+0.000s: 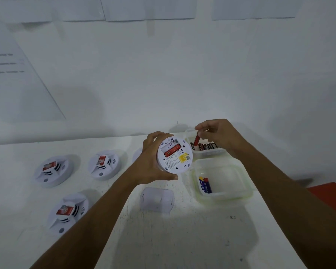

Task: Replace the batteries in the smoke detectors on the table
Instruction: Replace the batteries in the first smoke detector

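Note:
My left hand (150, 162) grips a round white smoke detector (174, 155) held above the table, its back turned towards me. One red battery (172, 150) lies in its open compartment. My right hand (216, 133) pinches a second red battery (196, 140) just above the far clear box (208, 152), which holds several dark batteries. The near clear box (224, 194) holds two blue batteries (205, 185). A white detector cover (157, 199) lies on the table below the held detector.
Three more smoke detectors sit face up at the left: one far left (53, 170), one in the middle (104, 165), one near (68, 212). A red object (330, 195) shows at the right edge. A white wall rises behind the table.

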### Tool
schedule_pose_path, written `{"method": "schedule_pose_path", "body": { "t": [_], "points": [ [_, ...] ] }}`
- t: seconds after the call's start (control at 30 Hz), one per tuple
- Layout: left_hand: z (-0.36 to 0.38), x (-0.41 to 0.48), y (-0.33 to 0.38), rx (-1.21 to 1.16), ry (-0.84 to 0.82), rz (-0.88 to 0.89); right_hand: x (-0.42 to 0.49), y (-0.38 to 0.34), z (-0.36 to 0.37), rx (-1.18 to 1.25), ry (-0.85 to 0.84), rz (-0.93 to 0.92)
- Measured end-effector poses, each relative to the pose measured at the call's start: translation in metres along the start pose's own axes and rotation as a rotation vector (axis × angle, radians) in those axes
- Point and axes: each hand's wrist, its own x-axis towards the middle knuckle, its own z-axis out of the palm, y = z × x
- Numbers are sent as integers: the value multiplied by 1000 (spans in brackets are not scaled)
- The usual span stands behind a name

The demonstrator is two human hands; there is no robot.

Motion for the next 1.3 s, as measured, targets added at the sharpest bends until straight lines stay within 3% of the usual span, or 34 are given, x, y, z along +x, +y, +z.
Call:
{"method": "schedule_pose_path", "body": {
  "t": [0.17, 0.5, 0.83, 1.03, 1.17, 1.3],
  "points": [
    [3, -7, 4, 6, -2, 12, -31, -23, 7, 267, -24, -73],
    [3, -22, 12, 39, 20, 42, -75, -43, 38, 366, -114, -115],
    [2, -35, 25, 97, 14, 8, -89, -53, 60, 207, -83, -124],
    [-1, -42, 30, 99, 16, -6, -84, -56, 71, -250, 101, -209],
    [-2, -46, 29, 68, 38, 13, -83, -55, 77, -124, 27, -49],
    [-3, -50, 30, 56, 39, 38, -87, -56, 86, -24, 42, 0]
  ]
}}
